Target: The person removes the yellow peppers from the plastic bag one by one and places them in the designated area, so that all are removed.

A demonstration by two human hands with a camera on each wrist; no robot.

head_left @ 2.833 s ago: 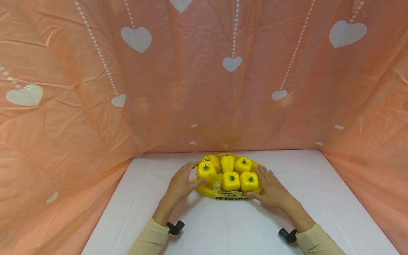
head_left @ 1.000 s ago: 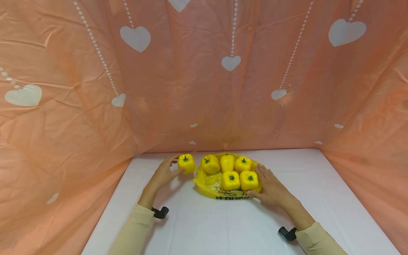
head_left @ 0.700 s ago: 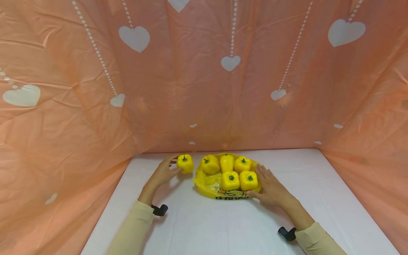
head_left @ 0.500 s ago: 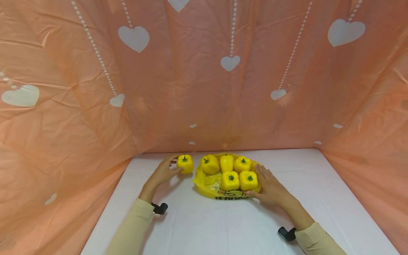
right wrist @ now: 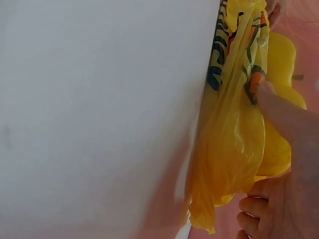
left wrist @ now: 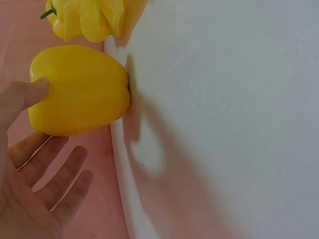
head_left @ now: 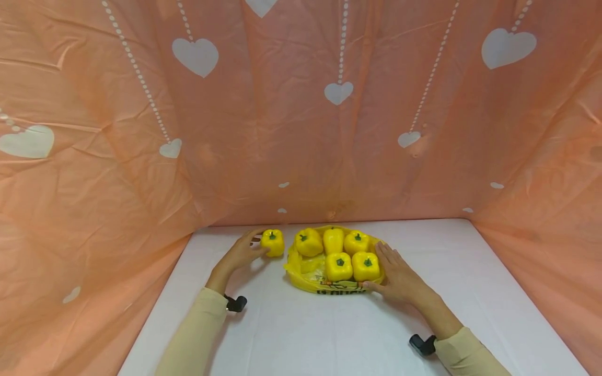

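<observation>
My left hand [head_left: 241, 253] pinches a yellow bell pepper [head_left: 273, 243] with a green stem, just left of the yellow plastic bag [head_left: 301, 282]. In the left wrist view the thumb lies on one side of the pepper [left wrist: 82, 94] and the fingertips on another, its bottom right at the table surface. Several more yellow bell peppers [head_left: 339, 266] sit in the opened bag, with a gap at its front left. My right hand [head_left: 398, 277] rests along the bag's right side, fingers extended. In the right wrist view its thumb touches the crumpled, printed bag [right wrist: 232, 144].
A white table [head_left: 310, 334] lies under everything. Peach cloth [head_left: 282, 130] printed with white hearts closes in the back and both sides. Black wrist cameras [head_left: 236, 303] sit at both sleeve cuffs.
Since the earliest frame, my left hand has taken a bell pepper from the bag's front left and moved it left onto the table beside the bag. The right hand has hardly moved.
</observation>
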